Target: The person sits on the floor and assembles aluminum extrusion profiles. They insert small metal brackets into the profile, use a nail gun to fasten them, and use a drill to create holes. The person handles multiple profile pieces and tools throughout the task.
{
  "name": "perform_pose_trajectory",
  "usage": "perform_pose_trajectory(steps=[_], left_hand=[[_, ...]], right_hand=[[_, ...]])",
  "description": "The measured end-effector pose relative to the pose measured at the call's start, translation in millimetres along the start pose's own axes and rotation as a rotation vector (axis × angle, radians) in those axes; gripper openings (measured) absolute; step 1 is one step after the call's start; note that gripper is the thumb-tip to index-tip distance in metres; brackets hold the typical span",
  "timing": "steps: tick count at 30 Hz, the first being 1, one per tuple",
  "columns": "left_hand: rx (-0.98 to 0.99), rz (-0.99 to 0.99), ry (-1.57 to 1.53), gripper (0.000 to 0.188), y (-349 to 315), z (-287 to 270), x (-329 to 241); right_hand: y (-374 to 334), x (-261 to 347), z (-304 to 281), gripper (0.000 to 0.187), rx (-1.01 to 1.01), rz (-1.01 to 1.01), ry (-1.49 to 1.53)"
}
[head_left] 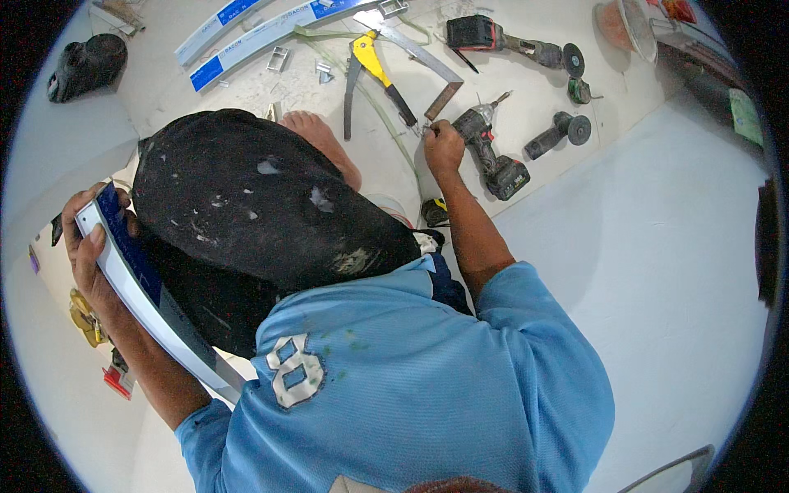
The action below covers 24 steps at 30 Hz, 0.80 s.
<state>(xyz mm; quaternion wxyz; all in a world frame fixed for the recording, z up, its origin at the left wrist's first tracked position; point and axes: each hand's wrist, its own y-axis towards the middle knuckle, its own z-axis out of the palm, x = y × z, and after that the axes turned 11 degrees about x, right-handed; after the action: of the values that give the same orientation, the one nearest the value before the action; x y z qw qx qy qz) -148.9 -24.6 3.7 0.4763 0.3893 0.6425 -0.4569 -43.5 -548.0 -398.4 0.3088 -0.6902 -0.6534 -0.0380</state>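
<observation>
My left hand (89,246) is wrapped round one end of a long white metal strip (136,275) with blue film on it. The strip slants back along my left forearm, its other end by my shoulder. On the floor, my right hand (445,149) is closed, fingertips pinched at some small pieces too tiny to make out. Close to those fingertips is the black handle end of a yellow hand riveter (371,62). Beside the same hand, a cordless drill (485,144) lies on its side. A metal try square (415,53) with a brown stock lies just beyond.
More blue-filmed strips (275,45) and small metal brackets (278,59) lie at the far side. Two grinders (534,51) (559,135) rest right of the drill. A tape measure (434,212) sits near my right forearm. At far right stands a bucket (626,31); a black shoe (88,67) is far left.
</observation>
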Motion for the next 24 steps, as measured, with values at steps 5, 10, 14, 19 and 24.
perform_pose_trajectory(steps=[5,10,14,19,24], left_hand=[[0.03,0.01,-0.002,0.059,12,15,-3],[0.005,0.014,-0.003,0.059,12,27,-10],[0.021,0.016,0.034,0.06,13,18,-6],[0.082,0.054,0.049,0.061,14,16,-7],[0.096,0.031,0.05,0.06,9,20,-16]], right_hand=[[8,7,7,0.024,-0.013,0.07,-0.149],[6,9,2,0.025,0.048,0.054,-0.181],[-7,7,-13,0.024,0.051,0.002,0.04],[1,12,-41,0.018,0.344,0.307,0.956],[-4,25,-66,0.018,0.439,0.277,1.366]])
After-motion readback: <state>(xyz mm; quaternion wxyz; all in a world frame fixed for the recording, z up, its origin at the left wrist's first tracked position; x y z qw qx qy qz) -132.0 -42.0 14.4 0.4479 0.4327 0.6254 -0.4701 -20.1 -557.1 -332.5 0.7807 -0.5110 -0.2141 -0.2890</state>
